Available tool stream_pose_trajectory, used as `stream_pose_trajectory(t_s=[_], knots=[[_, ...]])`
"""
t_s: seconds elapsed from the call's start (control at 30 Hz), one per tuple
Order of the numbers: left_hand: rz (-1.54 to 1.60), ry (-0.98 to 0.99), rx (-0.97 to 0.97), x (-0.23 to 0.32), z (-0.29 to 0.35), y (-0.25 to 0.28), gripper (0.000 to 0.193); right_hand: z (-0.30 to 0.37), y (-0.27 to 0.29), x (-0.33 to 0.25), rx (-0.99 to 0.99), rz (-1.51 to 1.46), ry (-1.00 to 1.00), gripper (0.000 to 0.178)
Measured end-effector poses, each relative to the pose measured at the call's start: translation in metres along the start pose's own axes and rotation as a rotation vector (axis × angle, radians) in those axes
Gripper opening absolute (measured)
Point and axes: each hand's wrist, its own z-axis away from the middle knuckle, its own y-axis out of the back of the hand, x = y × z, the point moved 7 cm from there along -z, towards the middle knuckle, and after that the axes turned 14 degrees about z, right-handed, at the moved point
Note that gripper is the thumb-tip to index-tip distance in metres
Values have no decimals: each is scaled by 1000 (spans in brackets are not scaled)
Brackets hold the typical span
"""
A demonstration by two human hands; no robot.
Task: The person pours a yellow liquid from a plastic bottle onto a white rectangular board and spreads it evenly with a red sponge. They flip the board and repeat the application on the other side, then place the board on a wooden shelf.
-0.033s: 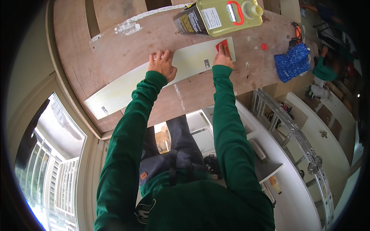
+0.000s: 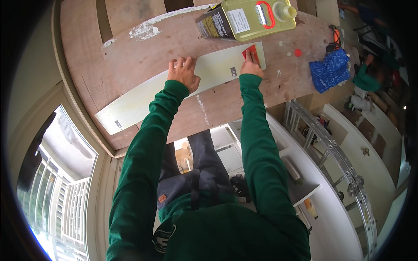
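A long, pale, yellowish-white strip (image 2: 148, 93) lies slantwise across a worn wooden tabletop. My left hand (image 2: 184, 75) rests on the strip near its middle, fingers spread and bent, fingertips by the far edge. At the strip's right end, my right hand (image 2: 251, 66) holds a flat red spreader (image 2: 254, 52) against its face. Part of the spreader is hidden under my fingers. Just beyond the strip is a big yellow-green metal can (image 2: 257, 32) with a red handle and a pale spout.
Right of the strip, a small red disc (image 2: 298, 52) and a blue patterned cloth (image 2: 329, 71) are on the wooden tabletop (image 2: 130, 61). A metal ladder (image 2: 333, 150) stands at the right, with white shelving (image 2: 313, 198) near it. A window (image 2: 65, 161) is at the left; another person (image 2: 368, 78) is far right.
My right hand has shifted very slightly left with the red spreader. My left hand stays in place on the strip. The person at the far right has moved an arm a little.
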Motion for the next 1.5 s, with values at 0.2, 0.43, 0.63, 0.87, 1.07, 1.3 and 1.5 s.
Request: stream_pose_trajectory(t_s=[0.2,0.43,0.63,0.87,1.07,1.3,1.5], knots=[[-4,26,-27,-3,-7,-1,65,-24,27,40,-282,-84,1,37],[9,23,-28,-5,-6,-2,65,-56,16,88,5,-273,-164,30],[7,27,-51,-5,-7,-2,64,-39,1,62,-80,-168,-191,32],[-10,42,-109,-5,-7,-3,65,-31,25,60,-93,-203,-65,36],[-3,45,-110,-6,-7,-3,65,-38,19,50,23,61,60,38],[-10,7,-46,-5,-6,-2,66,-15,-8,14,238,387,358,38],[4,25,-68,-5,-8,0,64,-19,6,34,-241,67,232,36]])
